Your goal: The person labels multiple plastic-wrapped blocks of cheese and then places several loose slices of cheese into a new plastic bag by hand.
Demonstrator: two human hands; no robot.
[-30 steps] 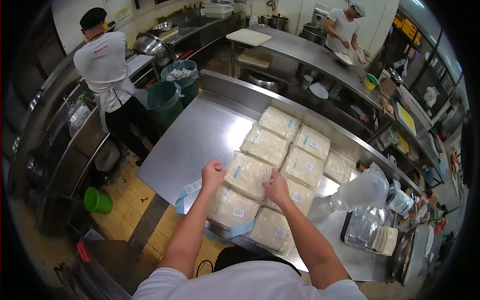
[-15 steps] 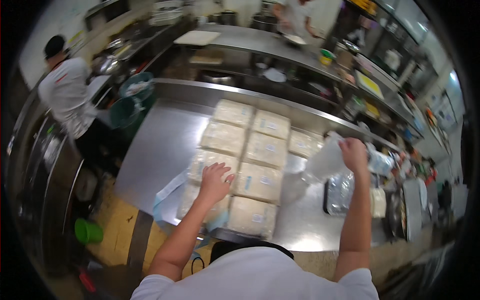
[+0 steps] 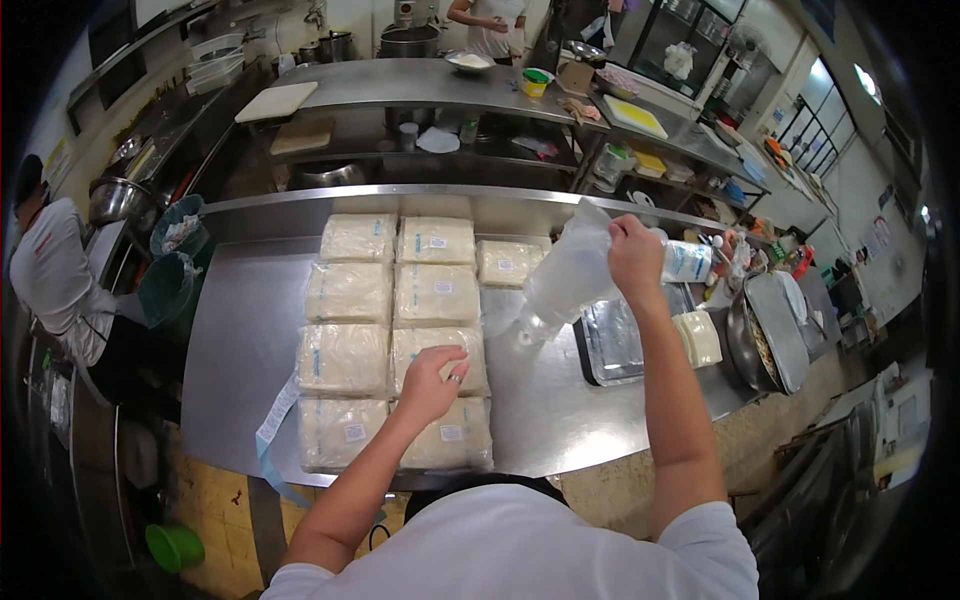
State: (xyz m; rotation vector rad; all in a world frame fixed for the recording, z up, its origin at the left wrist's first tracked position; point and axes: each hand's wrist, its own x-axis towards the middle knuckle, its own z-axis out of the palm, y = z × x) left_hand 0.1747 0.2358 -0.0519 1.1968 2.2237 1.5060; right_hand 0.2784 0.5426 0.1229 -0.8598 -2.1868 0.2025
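Observation:
My right hand [image 3: 636,258] grips the top of a limp, translucent plastic bag [image 3: 572,268], which hangs over the steel table beside the packs. Its lower end is near the table; whether they touch, I cannot tell. My left hand [image 3: 432,382] is over a clear-wrapped, cream-coloured flat pack [image 3: 415,350] in the right column, fingers stretched out and a ring on one of them. Several such packs lie in two columns, with another flat pack [image 3: 505,264] to the right of the far end. What the packs contain is not clear.
Right of the bag sit a black tray [image 3: 612,340] with clear plastic, a pale stack [image 3: 697,338] and a large metal bowl [image 3: 748,335]. A blue-and-white strap [image 3: 275,425] hangs off the table's left edge. One person [image 3: 65,270] stands at left, another [image 3: 490,25] behind the far counter.
The view has turned, moving the packs leftward in the picture. My left hand has gone from the left column to the right one. My right hand still holds the plastic bag.

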